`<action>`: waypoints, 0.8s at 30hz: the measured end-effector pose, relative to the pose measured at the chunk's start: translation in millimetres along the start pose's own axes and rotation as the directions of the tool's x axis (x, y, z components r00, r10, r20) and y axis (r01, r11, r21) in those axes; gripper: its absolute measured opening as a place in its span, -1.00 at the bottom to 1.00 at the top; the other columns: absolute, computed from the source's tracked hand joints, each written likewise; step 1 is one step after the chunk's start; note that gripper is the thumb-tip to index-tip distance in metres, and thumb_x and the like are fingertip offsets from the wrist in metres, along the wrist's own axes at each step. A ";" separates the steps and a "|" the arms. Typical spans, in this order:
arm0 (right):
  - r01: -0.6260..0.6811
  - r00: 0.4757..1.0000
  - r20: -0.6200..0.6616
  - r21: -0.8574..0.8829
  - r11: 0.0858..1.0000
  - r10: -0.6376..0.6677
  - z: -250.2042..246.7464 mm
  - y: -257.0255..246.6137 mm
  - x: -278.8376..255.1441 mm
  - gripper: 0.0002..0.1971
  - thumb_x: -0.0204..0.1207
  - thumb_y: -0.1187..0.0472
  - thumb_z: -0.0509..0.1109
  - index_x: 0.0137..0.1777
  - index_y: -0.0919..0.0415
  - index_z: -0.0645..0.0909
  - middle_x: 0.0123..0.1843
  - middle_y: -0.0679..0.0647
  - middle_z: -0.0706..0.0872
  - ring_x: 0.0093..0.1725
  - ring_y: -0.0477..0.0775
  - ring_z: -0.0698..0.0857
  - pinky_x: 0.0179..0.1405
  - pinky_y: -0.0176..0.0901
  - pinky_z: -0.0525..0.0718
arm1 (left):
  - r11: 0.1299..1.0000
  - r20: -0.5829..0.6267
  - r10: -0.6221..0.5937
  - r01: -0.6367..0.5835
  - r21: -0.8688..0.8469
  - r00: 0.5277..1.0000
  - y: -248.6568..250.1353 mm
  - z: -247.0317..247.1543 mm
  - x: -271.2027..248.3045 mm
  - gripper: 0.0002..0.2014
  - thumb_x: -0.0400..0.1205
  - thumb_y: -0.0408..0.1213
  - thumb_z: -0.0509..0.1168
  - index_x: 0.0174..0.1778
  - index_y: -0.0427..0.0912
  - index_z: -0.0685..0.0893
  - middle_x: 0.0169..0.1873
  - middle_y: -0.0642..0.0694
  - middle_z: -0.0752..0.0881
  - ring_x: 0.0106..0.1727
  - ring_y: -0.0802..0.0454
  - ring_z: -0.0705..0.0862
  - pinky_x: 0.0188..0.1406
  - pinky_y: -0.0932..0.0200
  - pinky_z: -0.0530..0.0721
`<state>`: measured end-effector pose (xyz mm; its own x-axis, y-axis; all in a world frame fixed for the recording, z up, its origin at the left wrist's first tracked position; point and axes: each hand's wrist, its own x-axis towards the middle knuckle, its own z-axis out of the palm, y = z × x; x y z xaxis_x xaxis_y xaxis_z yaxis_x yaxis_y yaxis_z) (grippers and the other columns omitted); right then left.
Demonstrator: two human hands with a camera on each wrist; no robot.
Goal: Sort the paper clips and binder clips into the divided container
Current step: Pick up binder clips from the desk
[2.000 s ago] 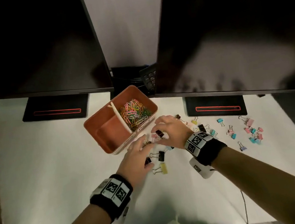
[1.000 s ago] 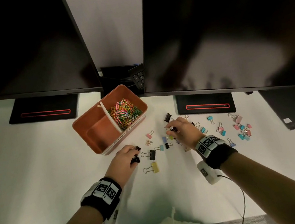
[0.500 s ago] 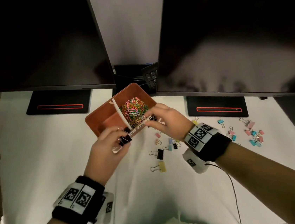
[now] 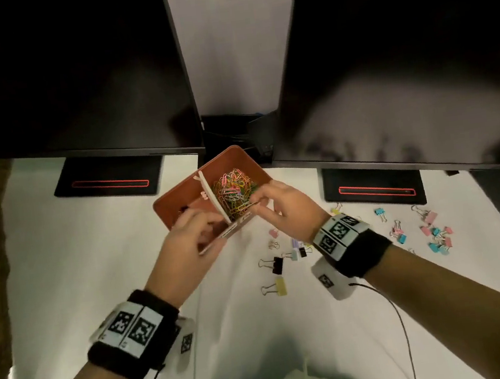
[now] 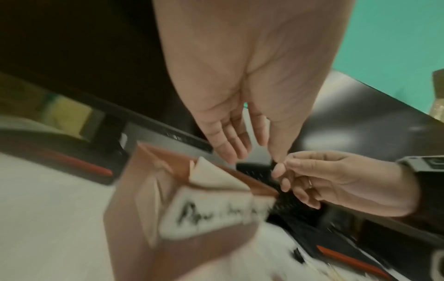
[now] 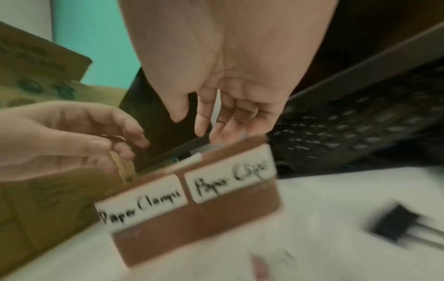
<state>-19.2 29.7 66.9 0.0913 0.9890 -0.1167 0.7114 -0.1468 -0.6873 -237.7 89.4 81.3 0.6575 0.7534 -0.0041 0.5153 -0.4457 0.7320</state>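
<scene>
The brown divided container [image 4: 177,194] stands below the monitors, and its white divider [image 4: 212,196] splits it in two. Coloured paper clips [image 4: 233,191] fill the right compartment. A black binder clip [image 4: 182,210] and a pink one [image 4: 203,196] lie in the left compartment. My left hand [image 4: 206,225] hovers over the left compartment's near wall with straight, spread fingers [image 5: 228,148] and holds nothing. My right hand [image 4: 259,203] hangs over the right compartment with loose fingers [image 6: 204,125], also holding nothing. The front labels [image 6: 141,205] are blurred.
Loose binder clips lie on the white table: a black one [image 4: 277,264], a yellow one [image 4: 280,286] and a pink and blue cluster [image 4: 435,236] further right. Two monitors [image 4: 73,69] overhang the back, and a keyboard [image 6: 360,123] sits behind the container.
Both hands rose from the loose clips to the container. The black binder clip that my left hand pinched is out of its fingers, and clips now lie in the left compartment.
</scene>
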 end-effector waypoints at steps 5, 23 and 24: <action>-0.110 0.953 0.240 -0.298 0.948 0.186 -4.8 68.0 -49.6 -0.47 0.45 -0.06 0.44 0.41 -0.06 0.43 0.39 0.00 0.53 0.35 0.03 0.51 0.42 -0.03 0.46 | 0.984 0.453 0.083 -0.145 0.103 0.888 8.4 72.9 -15.0 -0.51 0.50 0.00 0.38 0.35 0.11 0.46 0.36 0.10 0.37 0.37 0.15 0.37 0.42 0.09 0.44; -0.154 0.913 0.340 -0.224 0.962 0.226 25.2 81.9 -55.3 -0.59 0.43 0.15 0.49 0.27 0.10 0.54 0.21 0.12 0.53 0.17 0.19 0.57 0.19 -0.01 0.59 | 0.985 0.516 -0.060 -0.033 0.170 0.855 -20.3 130.9 -11.3 -0.69 0.39 -0.20 0.48 0.00 -0.03 0.57 0.16 0.03 0.36 0.06 0.03 0.40 0.15 0.14 0.53; -0.156 0.909 0.348 -0.230 0.961 0.231 24.7 81.9 -54.0 -0.58 0.43 0.15 0.49 0.27 0.09 0.52 0.20 0.12 0.53 0.15 0.19 0.59 0.17 -0.01 0.60 | 0.985 0.519 -0.063 -0.031 0.171 0.852 -20.3 130.9 -11.1 -0.69 0.39 -0.20 0.47 0.00 -0.04 0.56 0.16 0.04 0.37 0.05 0.02 0.42 0.13 0.14 0.55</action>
<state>16.9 -36.2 -0.9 0.0046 0.8578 -0.5140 0.8296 -0.2902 -0.4770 -183.6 26.8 -22.6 0.8134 0.4191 -0.4035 0.5808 -0.5450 0.6047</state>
